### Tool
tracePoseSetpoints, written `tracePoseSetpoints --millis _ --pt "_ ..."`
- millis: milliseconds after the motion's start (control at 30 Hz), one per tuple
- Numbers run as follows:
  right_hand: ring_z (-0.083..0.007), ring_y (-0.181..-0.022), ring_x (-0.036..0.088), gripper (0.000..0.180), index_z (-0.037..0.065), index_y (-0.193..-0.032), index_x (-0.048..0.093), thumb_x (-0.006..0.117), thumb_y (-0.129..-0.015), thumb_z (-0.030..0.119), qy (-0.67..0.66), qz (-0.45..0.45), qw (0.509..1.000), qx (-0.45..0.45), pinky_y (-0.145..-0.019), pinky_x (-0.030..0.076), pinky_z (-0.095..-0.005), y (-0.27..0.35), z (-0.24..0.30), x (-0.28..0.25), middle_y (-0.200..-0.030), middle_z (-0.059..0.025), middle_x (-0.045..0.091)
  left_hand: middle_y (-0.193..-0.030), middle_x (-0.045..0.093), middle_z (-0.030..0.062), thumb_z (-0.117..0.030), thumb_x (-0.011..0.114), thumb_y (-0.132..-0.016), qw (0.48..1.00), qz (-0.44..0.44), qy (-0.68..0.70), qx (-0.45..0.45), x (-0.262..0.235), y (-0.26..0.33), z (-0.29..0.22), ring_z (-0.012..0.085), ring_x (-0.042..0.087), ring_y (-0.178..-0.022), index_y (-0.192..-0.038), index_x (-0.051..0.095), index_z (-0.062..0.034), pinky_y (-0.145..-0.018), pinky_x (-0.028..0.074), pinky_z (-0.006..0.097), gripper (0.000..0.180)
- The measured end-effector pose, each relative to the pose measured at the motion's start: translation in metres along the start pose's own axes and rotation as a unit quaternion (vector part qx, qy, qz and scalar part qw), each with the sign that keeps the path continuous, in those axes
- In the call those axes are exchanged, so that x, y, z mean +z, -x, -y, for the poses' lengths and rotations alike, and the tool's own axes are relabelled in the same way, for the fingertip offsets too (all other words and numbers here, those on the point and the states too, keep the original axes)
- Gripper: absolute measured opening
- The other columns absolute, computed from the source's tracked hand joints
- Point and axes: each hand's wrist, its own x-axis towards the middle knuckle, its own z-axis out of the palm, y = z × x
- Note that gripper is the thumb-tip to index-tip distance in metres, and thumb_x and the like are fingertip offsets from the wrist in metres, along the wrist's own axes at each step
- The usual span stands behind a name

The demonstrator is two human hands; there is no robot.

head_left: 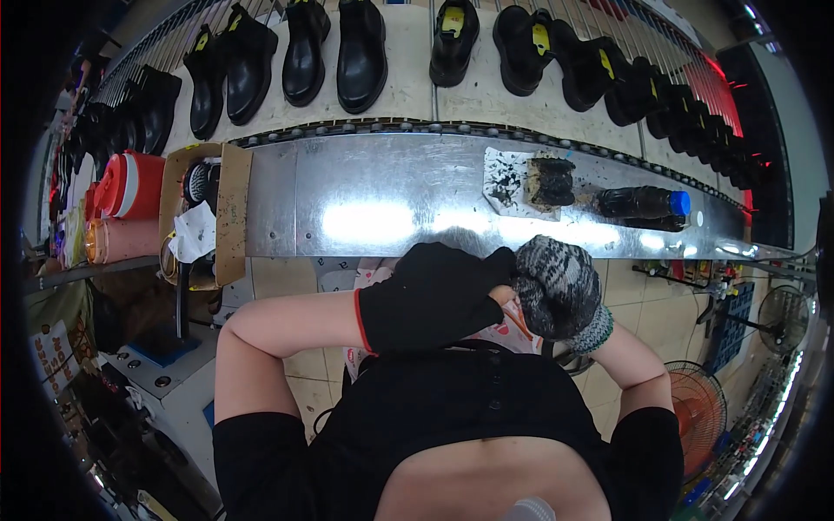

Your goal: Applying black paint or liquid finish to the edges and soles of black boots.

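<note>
Close together at the near edge of the metal bench point(382, 187), my two gloved hands meet in front of my chest. My left hand point(443, 295) wears a black glove with red trim at the cuff. A bare fingertip shows at its right end, against the other glove. Its fingers look curled, but what they grip is hidden. My right hand point(560, 291), in a grey and black knitted glove with a pale green cuff, is balled up beside it. Whether anything is inside that fist cannot be seen.
Rows of black boots point(362, 56) stand on the pale conveyor point(408, 87) beyond the bench. A dark sponge-like block point(551, 182) lies on a stained white cloth point(504, 178). Nearby lies a blue-capped bottle point(643, 205). At left are a cardboard box point(232, 213) and a red jug point(135, 185).
</note>
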Motion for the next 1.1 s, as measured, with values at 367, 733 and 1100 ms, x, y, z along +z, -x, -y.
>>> tracePoseSetpoints --millis 367,733,1100 --pt "-0.0303 -0.073 0.060 0.017 0.003 -0.091 0.062 0.062 -0.078 0.014 -0.094 -0.039 0.991 0.092 -0.066 0.049 -0.0358 0.004 -0.021 0.022 -0.080 -0.0136 0.061 -0.076 0.063 0.0115 -0.026 0.061 -0.083 0.982 -0.125 -0.134 0.050 0.027 -0.017 0.036 0.0210 0.063 -0.067 -0.102 0.062 -0.0051 -0.060 0.050 0.031 0.028" --pt "-0.0257 -0.074 0.061 0.016 0.007 -0.094 0.065 0.058 -0.082 0.015 -0.057 -0.031 0.993 0.102 -0.062 0.048 -0.0343 0.001 -0.023 0.023 -0.082 -0.0104 0.061 -0.067 0.059 0.0089 -0.024 0.062 -0.080 0.990 -0.104 -0.089 0.022 0.021 -0.009 0.035 0.0237 0.059 -0.063 -0.092 0.061 -0.0036 -0.063 0.046 0.035 0.024" --pt "-0.0119 -0.069 0.061 0.034 0.002 -0.121 0.047 0.052 -0.092 0.022 -0.475 -0.246 0.797 0.281 -0.052 0.053 -0.0233 -0.030 -0.045 0.031 -0.093 -0.0083 0.060 -0.085 0.051 0.0066 -0.016 0.069 -0.074 0.942 -0.332 -0.051 0.007 0.019 -0.026 0.089 0.0213 0.053 -0.077 -0.092 0.067 -0.0064 -0.068 0.042 0.032 0.021"
